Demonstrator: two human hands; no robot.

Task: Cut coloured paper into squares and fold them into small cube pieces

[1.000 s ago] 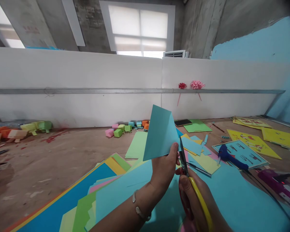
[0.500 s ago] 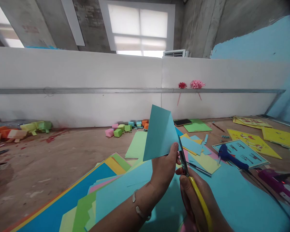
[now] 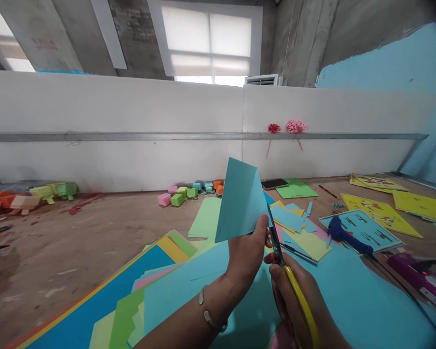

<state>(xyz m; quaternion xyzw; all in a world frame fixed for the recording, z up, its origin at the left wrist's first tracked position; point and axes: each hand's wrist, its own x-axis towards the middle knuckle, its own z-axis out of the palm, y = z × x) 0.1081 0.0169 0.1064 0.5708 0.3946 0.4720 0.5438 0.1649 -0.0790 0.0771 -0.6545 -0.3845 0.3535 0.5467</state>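
A folded light-blue paper (image 3: 240, 201) stands raised in my left hand (image 3: 247, 254), pinched between thumb and fingers near its lower right corner. Scissors with yellow handles (image 3: 301, 300) are held in my right hand (image 3: 298, 286), fingers wrapped round the grips. Their blades point up and lie along the paper's right edge, close to my left thumb. Below both hands spread large light-blue sheets (image 3: 349, 291). A dark pen-like tool (image 3: 298, 254) lies just right of the scissors.
Coloured sheets (image 3: 123, 281) overlap at the lower left. Small paper cubes (image 3: 177, 199) line the board's foot. A black phone (image 3: 274, 184) rests at the back. On the right are a blue glue gun (image 3: 349, 237), a purple tool (image 3: 419, 278) and yellow cards (image 3: 381, 213).
The scissors' handles have closed slightly in my right hand. My left hand and the paper have stayed nearly still.
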